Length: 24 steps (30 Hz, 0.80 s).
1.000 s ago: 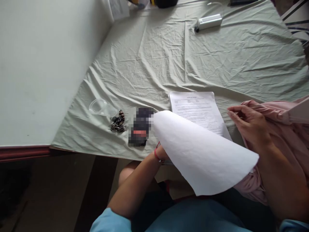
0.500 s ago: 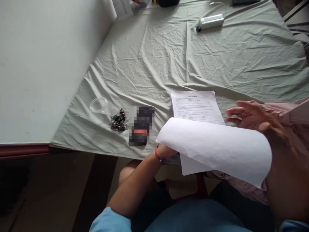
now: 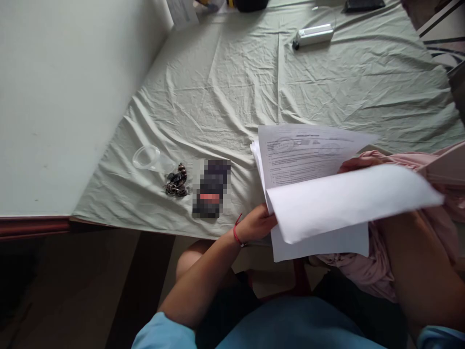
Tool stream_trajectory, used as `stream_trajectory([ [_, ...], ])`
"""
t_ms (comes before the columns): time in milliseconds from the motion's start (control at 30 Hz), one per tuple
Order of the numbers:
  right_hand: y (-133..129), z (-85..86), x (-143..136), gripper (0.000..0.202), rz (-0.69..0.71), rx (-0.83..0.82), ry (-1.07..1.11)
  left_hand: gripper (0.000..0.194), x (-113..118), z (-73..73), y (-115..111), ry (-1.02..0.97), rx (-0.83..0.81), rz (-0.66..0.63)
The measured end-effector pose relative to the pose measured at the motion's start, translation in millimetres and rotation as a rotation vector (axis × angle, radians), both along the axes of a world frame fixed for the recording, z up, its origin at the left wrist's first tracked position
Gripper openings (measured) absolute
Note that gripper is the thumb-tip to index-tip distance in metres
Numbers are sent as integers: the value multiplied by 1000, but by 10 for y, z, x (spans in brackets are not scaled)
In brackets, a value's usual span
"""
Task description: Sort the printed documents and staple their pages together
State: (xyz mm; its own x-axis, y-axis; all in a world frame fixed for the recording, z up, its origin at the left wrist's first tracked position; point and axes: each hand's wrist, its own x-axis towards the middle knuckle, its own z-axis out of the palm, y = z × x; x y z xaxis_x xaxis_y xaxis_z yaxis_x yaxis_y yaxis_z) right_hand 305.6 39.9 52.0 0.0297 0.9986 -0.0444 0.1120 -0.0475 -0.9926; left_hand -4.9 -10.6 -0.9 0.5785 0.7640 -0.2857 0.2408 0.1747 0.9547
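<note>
- Facing the table's near edge, the person wears a blue garment; both forearms extend forward from its sleeves.
- Lower sheet: projects from under the curled sheet toward the person.
- Pink cloth: bunched to the right of the papers, around the right forearm.
- Left hand: closed on the left margin of the stack of papers, with fingertips concealed by paper. A red bracelet encircles the wrist.
- Curled sheet: bowed above the stack, plain white face outward; it covers the lower portion of the printed page and part of the right arm.
- Stack of papers: located at the near edge of the table, between the hands; leaves are slightly fanned along the left side.
- Right hand: positioned at the right side of the printed page, largely hidden by the curled sheet. Whether it is wide, narrow or holding paper cannot be told.
- Printed page: bears text lines and faint rounded marks.
- Dark object: pixelated, with a reddish band; lies left of the stack, apart from it.
- Beaded cluster: left of the dark object.
- Clear container: just beside the cluster.
- Tablecloth: pale green, creased.
- Metallic cylinder: on its side toward the far end, black-tipped.
- Flat black item: beyond the cylinder.
</note>
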Motion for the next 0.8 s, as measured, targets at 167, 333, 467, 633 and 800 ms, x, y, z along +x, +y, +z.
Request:
stream_trajectory([
  [167, 66, -208, 7, 30, -281, 36, 166, 60, 49, 164, -41, -32, -117, -3],
  [333, 153, -353, 16, 44, -229, 1, 133, 51, 64, 243, -13, -76, -119, -9],
  [467, 166, -349, 28, 46, -167, -23, 181, 50, 78, 242, 1, -90, -141, 3],
  [633, 122, -276, 49, 40, -252, -11, 186, 56, 85, 230, 0, -128, -226, 33],
  [800, 120, -276, 28, 42, -259, 16, 283, 62, 85, 230, -10, -121, -287, 59],
])
